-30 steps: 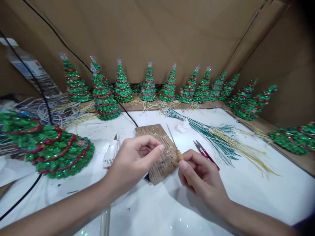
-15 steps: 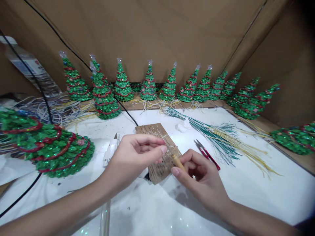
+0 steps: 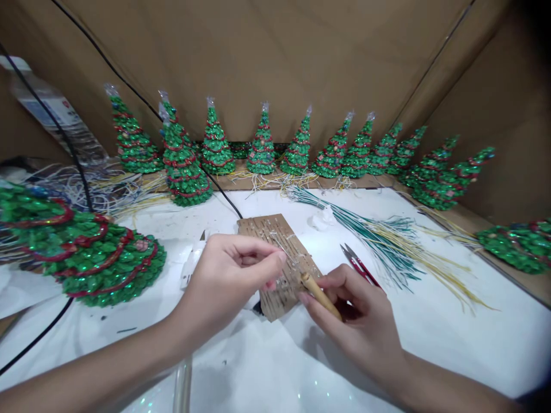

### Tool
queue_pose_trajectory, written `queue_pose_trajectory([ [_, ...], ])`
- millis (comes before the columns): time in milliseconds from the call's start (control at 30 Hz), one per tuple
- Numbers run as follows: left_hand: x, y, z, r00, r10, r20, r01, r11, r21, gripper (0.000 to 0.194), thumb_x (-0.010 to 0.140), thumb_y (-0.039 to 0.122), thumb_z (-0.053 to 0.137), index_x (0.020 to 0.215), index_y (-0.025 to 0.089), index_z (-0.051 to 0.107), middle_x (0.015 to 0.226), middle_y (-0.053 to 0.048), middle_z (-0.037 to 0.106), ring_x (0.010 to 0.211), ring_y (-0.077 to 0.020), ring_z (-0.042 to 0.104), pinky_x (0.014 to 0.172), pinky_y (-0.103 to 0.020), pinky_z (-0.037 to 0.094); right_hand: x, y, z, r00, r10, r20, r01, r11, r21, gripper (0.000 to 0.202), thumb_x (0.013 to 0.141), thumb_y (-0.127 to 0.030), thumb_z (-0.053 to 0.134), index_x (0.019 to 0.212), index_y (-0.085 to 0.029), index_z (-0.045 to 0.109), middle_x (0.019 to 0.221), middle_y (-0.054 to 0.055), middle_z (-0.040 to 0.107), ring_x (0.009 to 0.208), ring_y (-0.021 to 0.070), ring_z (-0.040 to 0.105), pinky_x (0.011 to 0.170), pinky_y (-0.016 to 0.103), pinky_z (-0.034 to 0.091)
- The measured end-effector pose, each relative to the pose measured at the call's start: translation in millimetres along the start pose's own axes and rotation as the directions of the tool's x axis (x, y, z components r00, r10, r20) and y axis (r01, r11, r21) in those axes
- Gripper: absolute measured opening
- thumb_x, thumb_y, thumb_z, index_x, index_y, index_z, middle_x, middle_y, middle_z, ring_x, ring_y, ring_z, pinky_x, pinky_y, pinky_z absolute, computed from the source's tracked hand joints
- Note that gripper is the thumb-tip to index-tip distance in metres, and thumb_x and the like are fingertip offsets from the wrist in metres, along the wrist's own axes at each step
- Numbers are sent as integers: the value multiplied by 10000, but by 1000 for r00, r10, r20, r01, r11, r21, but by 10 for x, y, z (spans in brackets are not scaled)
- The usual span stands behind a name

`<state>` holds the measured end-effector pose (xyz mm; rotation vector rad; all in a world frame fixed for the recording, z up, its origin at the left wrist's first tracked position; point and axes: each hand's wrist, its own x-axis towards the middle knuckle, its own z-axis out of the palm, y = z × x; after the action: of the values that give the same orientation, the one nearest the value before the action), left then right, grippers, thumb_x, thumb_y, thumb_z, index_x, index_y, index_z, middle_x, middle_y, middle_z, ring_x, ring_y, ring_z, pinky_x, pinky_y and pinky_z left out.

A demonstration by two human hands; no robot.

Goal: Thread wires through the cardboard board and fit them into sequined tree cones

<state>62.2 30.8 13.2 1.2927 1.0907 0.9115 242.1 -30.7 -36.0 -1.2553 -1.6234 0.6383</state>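
A wooden-handled tool point(image 3: 321, 297) is held in my right hand point(image 3: 355, 312), between thumb and fingers, its tip end pointing up and left. My left hand point(image 3: 243, 269) is closed in a pinch just left of the tool; whatever lies between its fingertips is too small to make out. Beneath both hands lies a piece of corrugated cardboard point(image 3: 278, 302) with slits and bits of pale material on it. Red-handled snips point(image 3: 359, 265) rest on the white surface just beyond my right hand.
Small green trees with red garlands point(image 3: 261, 146) stand along the back and right. A larger-looking tree point(image 3: 107, 264) leans at left. Green and yellow wires point(image 3: 365, 232) lie at right centre. A bottle point(image 3: 60, 115) stands back left; a black cable point(image 3: 38, 338) crosses the left side.
My right hand has shifted slightly, and more of the wooden handle shows. The left hand's fingertips have moved a little left. The whole view has shifted slightly.
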Motion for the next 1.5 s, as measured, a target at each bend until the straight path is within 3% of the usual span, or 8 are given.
queue_pose_trajectory([
  [200,41,31,19,998,31,-52,-31,1000,1,147,702,142,701,559,173,717,461,49,619,415,-31,524,417,-76,413,-10,29,9,1000,-5,-24,4,1000,-22,142,847,-185,643,811,-220,511,540,-93,411,446,61,350,404,179,255],
  [433,42,12,15,999,-16,-28,14,998,-59,41,691,165,735,649,168,735,481,40,640,425,-48,544,423,-96,432,7,10,4,1000,1,-26,-1,1000,0,153,841,-177,644,799,-217,503,531,-96,388,438,60,331,401,187,238],
  [767,64,-17,2,994,-9,110,27,986,-166,144,753,218,710,631,144,719,531,7,648,459,-60,553,457,-131,456,37,-44,-19,989,128,80,-139,979,149,177,874,-268,620,762,-212,494,509,-99,328,441,68,288,419,208,213],
  [1233,43,-5,-6,996,2,92,8,994,-112,133,759,229,703,641,169,719,510,13,650,450,-69,544,455,-140,451,53,-76,-36,959,217,181,-263,922,285,241,886,-333,608,727,-200,485,502,-103,301,451,60,243,430,211,182],
  [1500,26,-7,-14,997,-3,75,10,995,-100,136,749,206,695,621,166,711,492,18,636,451,-68,537,462,-140,444,56,-44,-18,964,212,162,-250,931,268,241,881,-343,615,732,-202,488,506,-99,303,455,64,252,434,211,190],
])
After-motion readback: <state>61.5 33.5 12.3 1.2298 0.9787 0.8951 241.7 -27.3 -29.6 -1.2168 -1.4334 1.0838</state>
